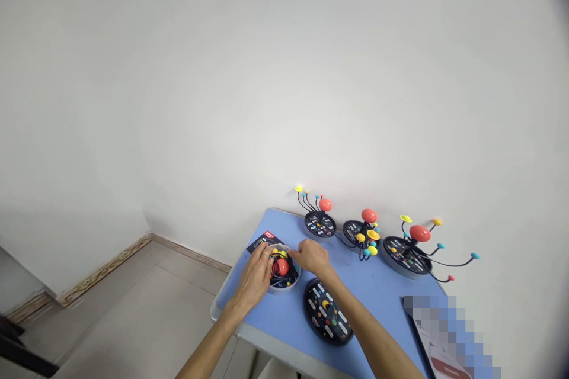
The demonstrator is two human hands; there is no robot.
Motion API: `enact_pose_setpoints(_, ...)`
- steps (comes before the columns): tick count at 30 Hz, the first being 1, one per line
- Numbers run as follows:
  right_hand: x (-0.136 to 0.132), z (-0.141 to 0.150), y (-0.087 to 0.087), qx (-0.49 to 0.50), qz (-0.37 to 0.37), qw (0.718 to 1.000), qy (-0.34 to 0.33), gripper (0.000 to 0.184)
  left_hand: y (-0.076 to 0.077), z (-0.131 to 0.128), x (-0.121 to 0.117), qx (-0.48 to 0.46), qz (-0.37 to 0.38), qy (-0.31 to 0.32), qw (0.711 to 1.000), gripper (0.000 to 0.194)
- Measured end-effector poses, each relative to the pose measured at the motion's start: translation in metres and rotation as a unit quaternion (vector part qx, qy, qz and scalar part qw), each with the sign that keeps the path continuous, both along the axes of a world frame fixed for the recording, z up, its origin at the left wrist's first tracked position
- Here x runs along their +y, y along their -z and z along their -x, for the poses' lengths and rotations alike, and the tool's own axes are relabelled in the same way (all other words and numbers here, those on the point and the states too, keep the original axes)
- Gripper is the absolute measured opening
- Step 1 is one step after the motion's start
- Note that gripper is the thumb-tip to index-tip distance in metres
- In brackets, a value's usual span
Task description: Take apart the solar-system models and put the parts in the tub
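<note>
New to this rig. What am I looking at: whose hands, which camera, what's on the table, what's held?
There is no robot here: a person works bare-handed. The single picture comes from a camera worn on the head, looking forward and down.

The left hand and right hand are at opposite sides of a round whitish container holding a red ball, smaller coloured pieces and black wiry parts. Whether either hand grips anything is unclear.

On the blue tabletop, a black disc printed with planets lies nearer the viewer. Three red-balled models on round black bases, left, middle and right, stand near the wall.
</note>
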State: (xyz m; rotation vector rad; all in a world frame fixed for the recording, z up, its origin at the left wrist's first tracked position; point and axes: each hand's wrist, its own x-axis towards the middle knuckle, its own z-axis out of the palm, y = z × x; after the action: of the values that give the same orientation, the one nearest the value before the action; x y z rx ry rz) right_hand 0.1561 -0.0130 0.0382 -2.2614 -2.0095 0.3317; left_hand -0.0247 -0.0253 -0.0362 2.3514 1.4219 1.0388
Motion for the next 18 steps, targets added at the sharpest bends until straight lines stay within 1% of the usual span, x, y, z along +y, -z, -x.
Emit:
enact_pose_setpoints(2, -0.001, 0.001, -0.001, 0.001, 0.002, 1.000, 0.001, 0.033, 0.000, 0.000, 0.001, -0.006, -0.013, 0.002, 1.000, 0.039)
enact_pose_setpoints(5, -0.004, 0.004, -0.003, 0.005, 0.005, 1.000, 0.002, 0.031, -0.002, -0.002, 0.002, 0.008, -0.026, 0.014, 1.000, 0.034)
enact_pose_setpoints(7, -0.008, 0.002, -0.007, 0.010, 0.003, 1.000, 0.001, 0.031, -0.006, -0.003, 0.000, 0.018, -0.027, 0.014, 0.999, 0.032)
enact_pose_setpoints(9, -0.018, -0.006, -0.012, 0.016, -0.005, 1.000, 0.002, 0.031, -0.014, -0.003, -0.007, 0.009, -0.037, 0.000, 0.999, 0.032)
enact_pose_setpoints(12, -0.042, -0.032, -0.016, 0.012, -0.024, 1.000, 0.016, 0.031, -0.026, -0.004, -0.032, -0.039, -0.076, -0.048, 0.995, 0.032)
enact_pose_setpoints(13, -0.052, -0.043, -0.015, 0.000, -0.030, 0.999, 0.028, 0.029, -0.028, -0.006, -0.043, -0.055, -0.084, -0.056, 0.993, 0.032)
enact_pose_setpoints(14, -0.062, -0.053, -0.013, -0.020, -0.031, 0.998, 0.042, 0.028, -0.029, -0.009, -0.056, -0.063, -0.077, -0.043, 0.994, 0.032)
enact_pose_setpoints(16, -0.082, -0.072, -0.005, -0.063, -0.015, 0.995, 0.072, 0.027, -0.023, -0.018, -0.080, -0.062, -0.035, -0.005, 0.997, 0.038)
enact_pose_setpoints(18, -0.099, -0.084, 0.007, -0.066, 0.011, 0.995, 0.075, 0.027, -0.009, -0.033, -0.097, -0.034, 0.028, 0.028, 0.999, 0.043)
